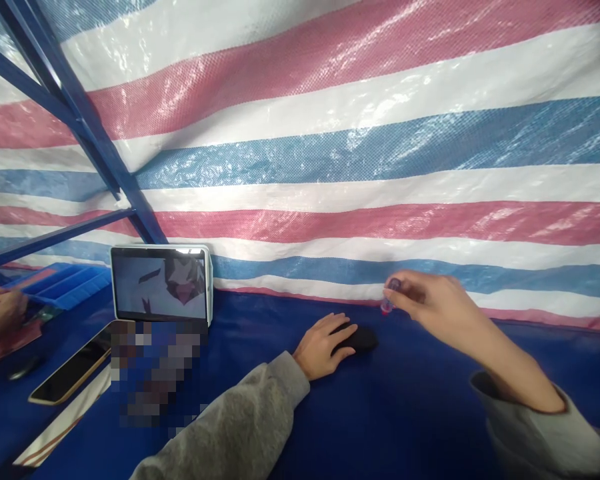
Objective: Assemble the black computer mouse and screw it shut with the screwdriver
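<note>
Tube, at the table's far side, right of the black pad: apparently light, stiff and slippery, best pinched around its upper body, as the right hand holds it. The left hand lies on the pad, fingers spread; farther left stands a tablet.

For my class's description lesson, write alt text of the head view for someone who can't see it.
A person's right hand holds a small purple-and-red object at a blue table while the left hand touches a dark object. To the left are a propped tablet, a phone and another person's hand; a striped sheet hangs behind.
</note>
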Available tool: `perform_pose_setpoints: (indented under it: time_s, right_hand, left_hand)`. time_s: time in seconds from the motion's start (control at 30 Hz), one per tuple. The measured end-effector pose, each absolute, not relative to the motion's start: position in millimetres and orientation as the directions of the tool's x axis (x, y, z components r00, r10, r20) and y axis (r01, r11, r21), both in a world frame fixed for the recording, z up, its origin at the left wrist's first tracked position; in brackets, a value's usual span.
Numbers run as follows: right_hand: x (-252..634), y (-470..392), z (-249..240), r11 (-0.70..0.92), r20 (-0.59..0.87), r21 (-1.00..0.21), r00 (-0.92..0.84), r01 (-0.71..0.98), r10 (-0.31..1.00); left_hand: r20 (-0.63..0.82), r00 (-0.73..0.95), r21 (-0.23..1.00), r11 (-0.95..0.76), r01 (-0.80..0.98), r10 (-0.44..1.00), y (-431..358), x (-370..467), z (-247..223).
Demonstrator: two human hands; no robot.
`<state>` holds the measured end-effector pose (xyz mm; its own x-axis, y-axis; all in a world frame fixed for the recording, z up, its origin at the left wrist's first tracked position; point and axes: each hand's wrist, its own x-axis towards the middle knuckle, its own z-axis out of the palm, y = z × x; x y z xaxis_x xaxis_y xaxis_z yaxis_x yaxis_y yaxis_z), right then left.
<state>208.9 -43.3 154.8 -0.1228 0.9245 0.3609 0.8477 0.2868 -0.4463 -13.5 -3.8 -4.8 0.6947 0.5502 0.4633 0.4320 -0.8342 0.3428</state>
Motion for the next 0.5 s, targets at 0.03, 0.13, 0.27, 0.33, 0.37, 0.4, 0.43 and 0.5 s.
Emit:
perform_pose_setpoints:
  time_s: [0.03, 0.13, 0.27, 0.33, 0.37, 0.4, 0.43, 0.5]
  right_hand:
    - [206, -41, 156, 0.281, 0.347, -0.459, -0.121, 0.843, 0.930]
    - [200, -38, 154, 0.270, 0.309, -0.474, -0.129, 0.838, 0.942]
    - [199, -37, 146, 0.246, 0.269, -0.481, -0.126, 0.842, 0.955]
    - [199, -35, 141, 0.247, 0.265, -0.468, -0.132, 0.849, 0.955]
    - [199, -34, 139, 0.252, 0.268, -0.452, -0.139, 0.856, 0.953]
    - [199, -33, 136, 0.258, 0.271, -0.433, -0.148, 0.864, 0.951]
    - [199, -32, 132, 0.262, 0.273, -0.414, -0.156, 0.872, 0.949]
    - [199, -29, 126, 0.269, 0.279, -0.387, -0.166, 0.882, 0.946]
  left_hand:
    - [0.465, 0.704, 0.329, -0.843, 0.424, 0.536, -4, -13, -5]
    - [0.478, 0.722, 0.295, -0.865, 0.405, 0.501, -4, -12, -7]
    - [0.490, 0.724, 0.281, -0.874, 0.397, 0.486, -3, -12, -7]
    - [0.492, 0.720, 0.283, -0.872, 0.399, 0.489, -4, -12, -7]
    - [0.492, 0.718, 0.284, -0.871, 0.402, 0.492, -4, -12, -7]
    - [0.490, 0.718, 0.284, -0.869, 0.405, 0.495, -4, -12, -6]
    - [0.487, 0.718, 0.282, -0.868, 0.409, 0.497, -4, -12, -6]
    - [0.487, 0.717, 0.279, -0.867, 0.413, 0.498, -5, -11, -6]
